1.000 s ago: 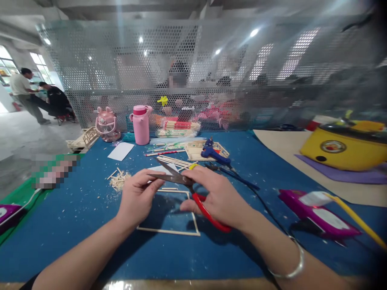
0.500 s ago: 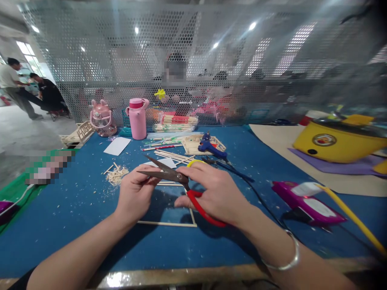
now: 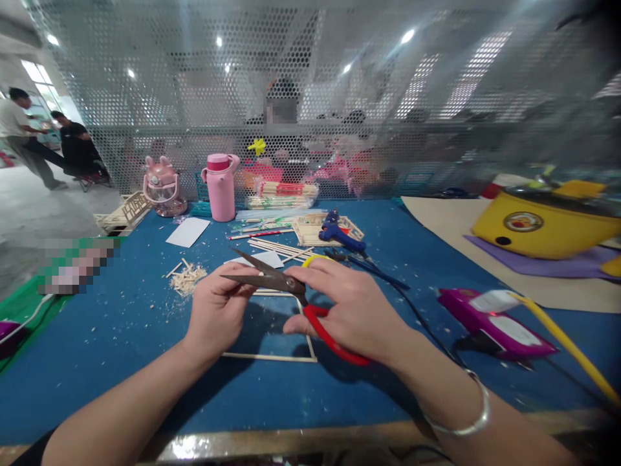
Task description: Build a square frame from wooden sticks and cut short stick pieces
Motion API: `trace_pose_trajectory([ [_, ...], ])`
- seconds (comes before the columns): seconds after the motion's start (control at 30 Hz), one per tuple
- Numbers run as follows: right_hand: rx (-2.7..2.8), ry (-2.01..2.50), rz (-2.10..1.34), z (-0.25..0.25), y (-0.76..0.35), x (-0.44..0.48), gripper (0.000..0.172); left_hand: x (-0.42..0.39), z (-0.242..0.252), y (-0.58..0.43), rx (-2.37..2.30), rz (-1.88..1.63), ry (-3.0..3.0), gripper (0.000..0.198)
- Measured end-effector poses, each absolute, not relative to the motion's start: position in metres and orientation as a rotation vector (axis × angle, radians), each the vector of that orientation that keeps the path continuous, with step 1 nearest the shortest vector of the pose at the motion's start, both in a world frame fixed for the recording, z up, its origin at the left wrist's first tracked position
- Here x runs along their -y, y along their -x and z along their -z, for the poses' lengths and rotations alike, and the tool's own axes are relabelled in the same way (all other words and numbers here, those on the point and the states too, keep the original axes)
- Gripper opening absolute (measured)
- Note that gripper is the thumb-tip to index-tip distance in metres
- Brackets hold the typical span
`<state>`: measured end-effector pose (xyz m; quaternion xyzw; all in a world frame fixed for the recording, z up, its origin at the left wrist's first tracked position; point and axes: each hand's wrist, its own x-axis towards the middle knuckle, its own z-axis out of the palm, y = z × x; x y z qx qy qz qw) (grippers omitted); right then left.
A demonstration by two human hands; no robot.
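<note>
My right hand (image 3: 356, 310) grips a pair of scissors (image 3: 276, 281) with one red handle loop and one yellow one. The dark blades stand apart and point left, across the fingertips of my left hand (image 3: 216, 310). Those left fingers are pinched together at the blades; whatever they hold is too small or too hidden to name. Below both hands, a rectangular frame of thin wooden sticks (image 3: 272, 356) lies on the blue table, its upper left part covered by my left hand.
Wood scraps (image 3: 188, 279), loose sticks (image 3: 276, 248) and a blue glue gun (image 3: 339, 236) lie beyond my hands. A pink bottle (image 3: 220, 191) stands at the back. On the right are a purple power strip (image 3: 499, 327) with a yellow cable and a yellow pot (image 3: 548, 226).
The scissors and my right hand have shifted very slightly right, blades still apart. My left hand stays almost in place. The whole view has moved a little.
</note>
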<state>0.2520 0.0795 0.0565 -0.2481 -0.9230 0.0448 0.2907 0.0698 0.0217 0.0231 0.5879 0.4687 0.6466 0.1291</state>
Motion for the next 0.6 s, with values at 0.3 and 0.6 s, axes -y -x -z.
trace_pose_trajectory([
  [0.3, 2.484, 0.683, -0.116, -0.057, -0.252, -0.076, 0.064, -0.019, -0.026, -0.070, -1.421, -1.860, -1.730, 0.016],
  [0.6, 2.406, 0.696, -0.372, -0.053, -0.243, -0.075, 0.039, -0.019, -0.034, -0.073, -1.406, -1.763, -1.506, 0.008],
])
